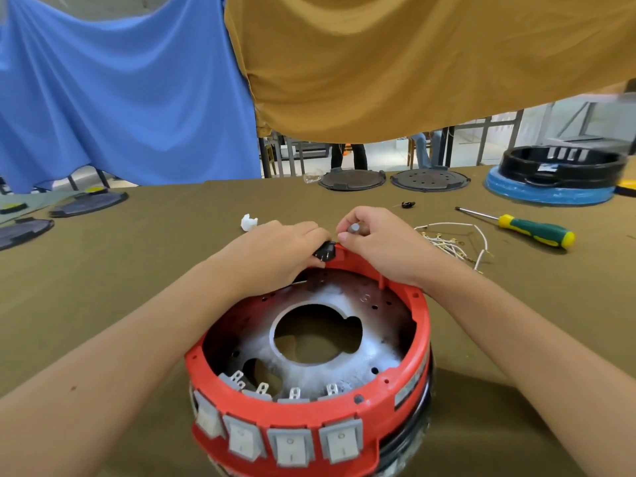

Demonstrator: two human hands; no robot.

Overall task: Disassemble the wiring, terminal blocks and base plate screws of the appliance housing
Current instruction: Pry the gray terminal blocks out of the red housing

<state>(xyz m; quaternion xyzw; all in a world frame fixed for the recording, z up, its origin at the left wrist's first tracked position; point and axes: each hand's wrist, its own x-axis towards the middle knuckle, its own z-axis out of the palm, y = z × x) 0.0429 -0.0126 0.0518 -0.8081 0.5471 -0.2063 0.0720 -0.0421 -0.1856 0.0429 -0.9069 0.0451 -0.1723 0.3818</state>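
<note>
The red round appliance housing [389, 401] lies upside down on the table in front of me, its metal base plate [375, 349] showing a large cut-out. Several grey rocker switches [290, 445] line its near wall. At the far rim, my left hand [282, 249] grips a small black terminal block [324, 253] with metal prongs. My right hand [375, 242] pinches a small grey cylindrical part [353, 229] just above the rim, touching my left fingers. A bundle of removed white wires [447, 244] lies to the right of my hands.
A green-and-yellow screwdriver [530, 229] lies at the right. A white plastic piece [248, 222] and a small black part [408, 204] rest beyond my hands. Dark round plates [352, 180] and a black-and-blue housing [557, 177] stand at the table's far edge. Blue and mustard cloths hang behind.
</note>
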